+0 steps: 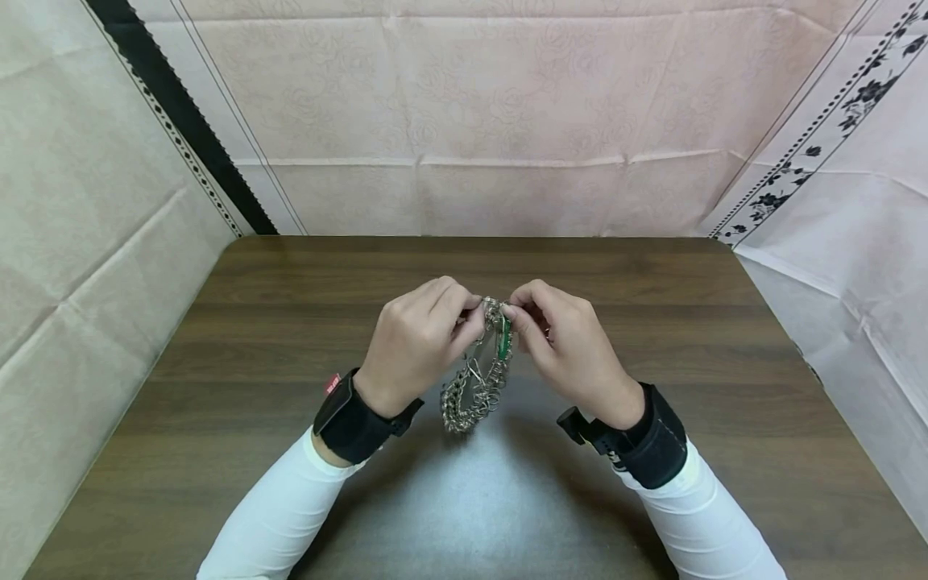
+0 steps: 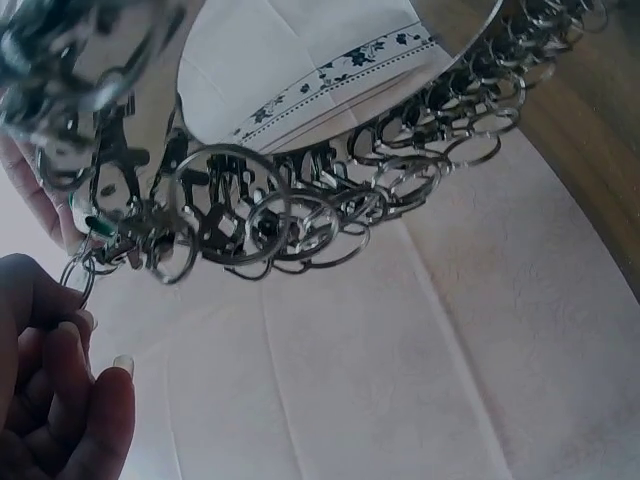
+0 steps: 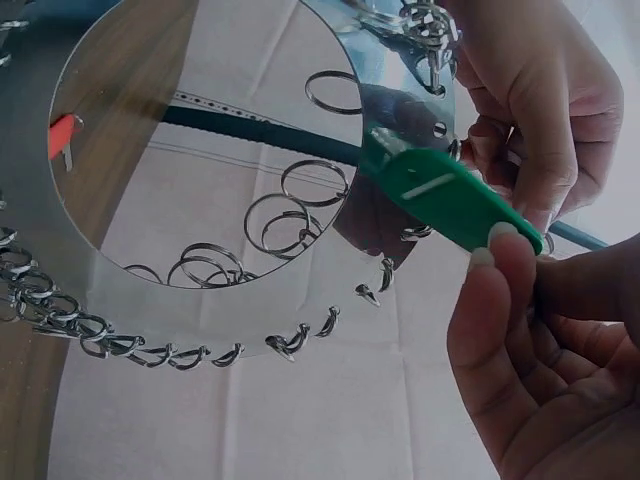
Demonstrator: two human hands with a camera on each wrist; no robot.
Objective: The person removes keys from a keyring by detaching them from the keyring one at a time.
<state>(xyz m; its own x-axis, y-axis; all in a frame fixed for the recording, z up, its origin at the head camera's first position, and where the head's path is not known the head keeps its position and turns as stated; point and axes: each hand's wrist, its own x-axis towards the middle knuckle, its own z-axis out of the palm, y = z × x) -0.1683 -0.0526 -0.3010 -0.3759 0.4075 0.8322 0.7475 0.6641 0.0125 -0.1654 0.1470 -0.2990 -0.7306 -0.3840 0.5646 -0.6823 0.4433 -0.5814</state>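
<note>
Both hands hold up a flat metal hoop (image 3: 230,320) with many small split rings and clips hanging around its rim. In the head view it hangs between the hands, its lower end close over the table. My left hand (image 1: 428,346) pinches a small split ring (image 2: 85,280) at the hoop's top end between thumb and forefinger. A green tag (image 3: 450,195) lies against the hoop, its outer end at the fingertips of my right hand (image 1: 573,346). That hand pinches there with thumb and forefinger. The head view shows the tag inside the right edge of the hoop.
A dark wood-grained table (image 1: 290,282) lies under the hands. Pale patterned cloth (image 1: 507,97) hangs behind it and along both sides. Black wrist straps (image 1: 652,439) sit over the white sleeves. A small red piece (image 3: 62,130) shows through the hoop's opening.
</note>
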